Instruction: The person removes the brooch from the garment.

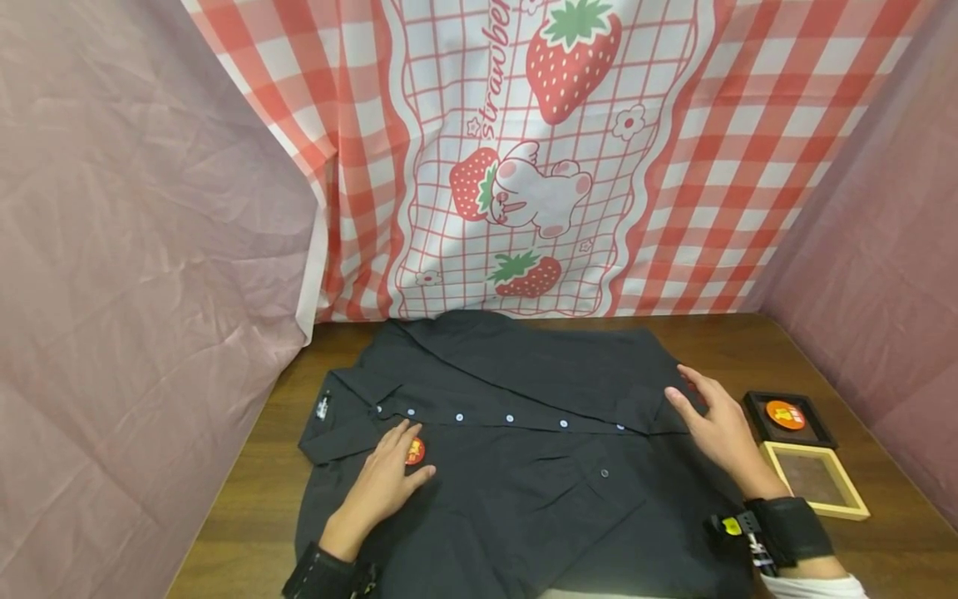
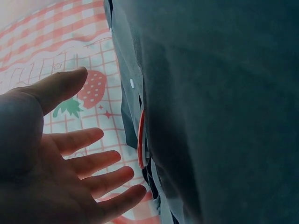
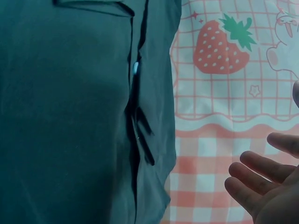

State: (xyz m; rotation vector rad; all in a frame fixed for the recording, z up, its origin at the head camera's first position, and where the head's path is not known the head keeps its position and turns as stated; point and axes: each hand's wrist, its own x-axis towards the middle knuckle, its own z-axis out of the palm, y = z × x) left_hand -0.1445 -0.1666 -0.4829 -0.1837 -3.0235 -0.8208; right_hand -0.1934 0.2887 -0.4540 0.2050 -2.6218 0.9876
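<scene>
A dark button-up shirt (image 1: 516, 491) lies spread on its side, its collar to the left and a row of pale buttons running across it. On the shirt near the collar sits a round red-orange badge (image 1: 416, 452) with a yellow figure, partly covered by my left hand (image 1: 379, 481). That hand's fingers are extended and spread, with nothing in them; in the left wrist view the badge (image 2: 141, 140) shows edge-on beyond the fingertips. Over the shirt's right edge is my right hand (image 1: 717, 424), fingers loosely extended and holding nothing, as the right wrist view also shows.
On the right of the wooden table (image 1: 891, 545) lies a black square frame (image 1: 812, 416) with a similar orange badge (image 1: 785, 414) in it. A light wood frame (image 1: 846, 478) touches its near side. A strawberry-print cloth (image 1: 674, 208) hangs behind, with pinkish curtains (image 1: 150, 249) on both sides.
</scene>
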